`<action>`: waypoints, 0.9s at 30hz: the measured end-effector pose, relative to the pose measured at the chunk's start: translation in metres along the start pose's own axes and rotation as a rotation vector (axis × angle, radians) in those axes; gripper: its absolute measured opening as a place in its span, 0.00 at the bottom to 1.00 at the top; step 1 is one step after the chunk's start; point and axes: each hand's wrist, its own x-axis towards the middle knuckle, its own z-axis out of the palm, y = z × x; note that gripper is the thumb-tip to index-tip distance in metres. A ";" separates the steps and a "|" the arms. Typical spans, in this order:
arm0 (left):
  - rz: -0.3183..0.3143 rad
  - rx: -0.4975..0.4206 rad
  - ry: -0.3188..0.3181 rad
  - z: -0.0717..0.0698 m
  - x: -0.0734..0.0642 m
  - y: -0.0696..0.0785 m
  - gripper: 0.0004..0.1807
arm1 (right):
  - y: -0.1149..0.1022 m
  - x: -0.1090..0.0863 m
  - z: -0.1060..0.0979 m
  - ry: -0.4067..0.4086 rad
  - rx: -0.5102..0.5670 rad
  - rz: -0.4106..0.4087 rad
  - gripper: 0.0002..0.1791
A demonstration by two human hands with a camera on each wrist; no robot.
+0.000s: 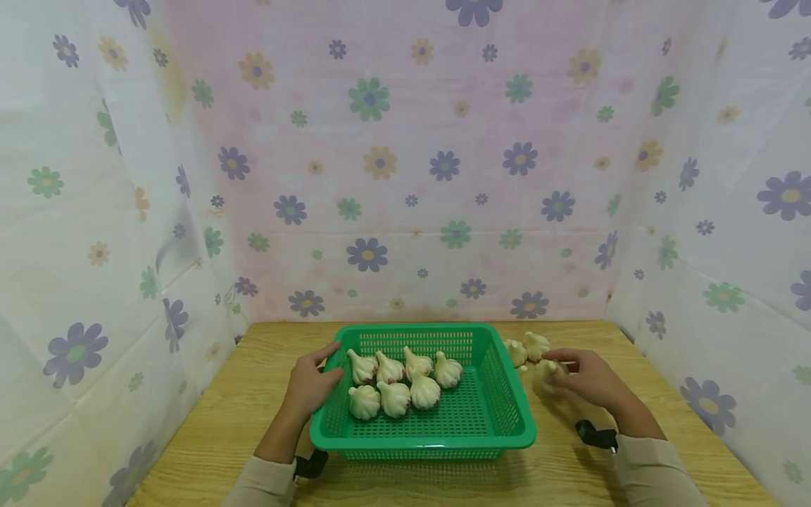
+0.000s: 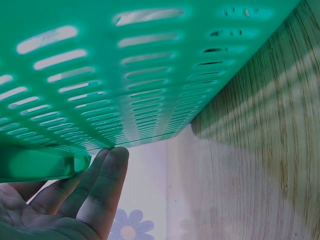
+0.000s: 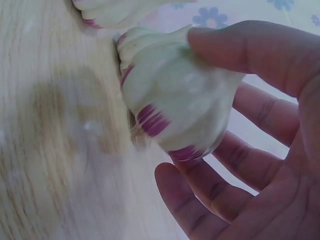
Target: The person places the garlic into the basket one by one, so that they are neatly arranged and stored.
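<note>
Within the right hand (image 1: 591, 380), garlic (image 3: 175, 95) partly hidden.

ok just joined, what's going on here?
A person is handling garlic bulbs around a green basket on a wooden table. The left hand holds the basket's left rim. The right hand has a garlic bulb between thumb and fingers, just outside the basket on the right. Seven bulbs sit inside, with the basket's right part bare; at least two more bulbs lie on the table beside the right hand.
</note>
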 end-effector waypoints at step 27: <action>0.009 0.012 0.008 0.001 0.001 -0.001 0.35 | -0.046 0.011 -0.017 0.094 -0.227 -0.062 0.35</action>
